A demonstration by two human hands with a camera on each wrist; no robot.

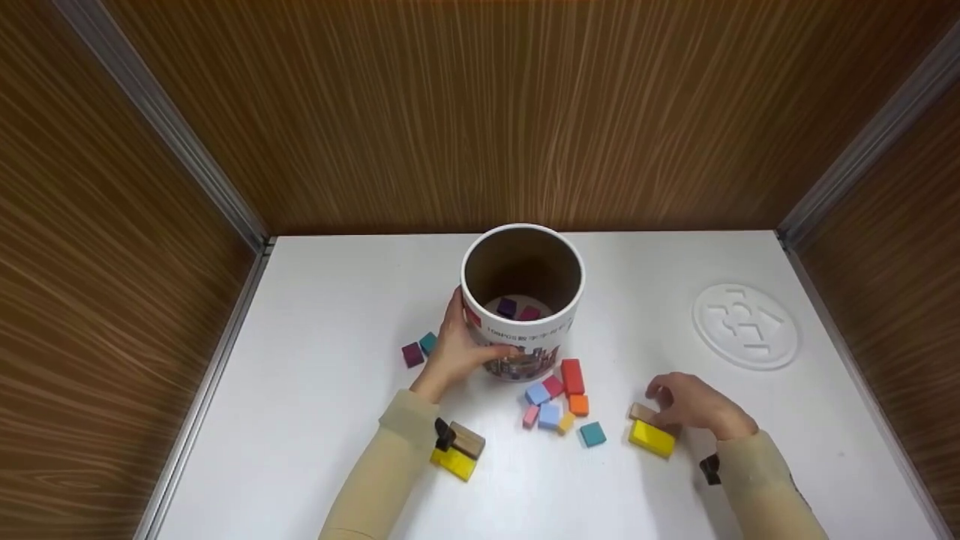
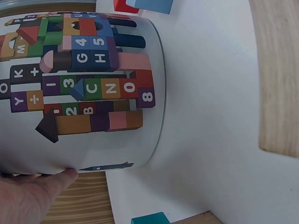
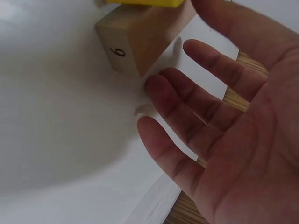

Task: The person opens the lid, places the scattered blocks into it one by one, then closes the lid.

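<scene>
Left hand: left hand (image 1: pixel 454 352) wraps the near-left side of the printed cardboard tub (image 1: pixel 523 304), fingers curled vs. its wall; in the left wrist view a fingertip presses the tub (image 2: pixel 84 88) near its base.
Right hand: right hand (image 1: pixel 694 405) hovers w/ fingers spread & relaxed, gripping nothing; fingertips sit just beside a plain wooden block (image 1: pixel 643 413) marked "6" (image 3: pixel 140 39).
Tub: upright at table centre, mouth open, 2 purple-ish blocks (image 1: pixel 517 309) on its floor.
Yellow block: yellow block (image 1: pixel 651 439) lies touching the wooden one, under the right hand.
Loose blocks: red, blue, pink, orange & teal cluster (image 1: pixel 559 405) just in front of the tub.
Left side: purple & teal pair (image 1: pixel 418 349) beside the left hand.
Lid: white lid (image 1: pixel 745 325) flat at right, well apart from the tub.
Table: white table (image 1: pixel 315 405), wood-grain walls round it.
</scene>
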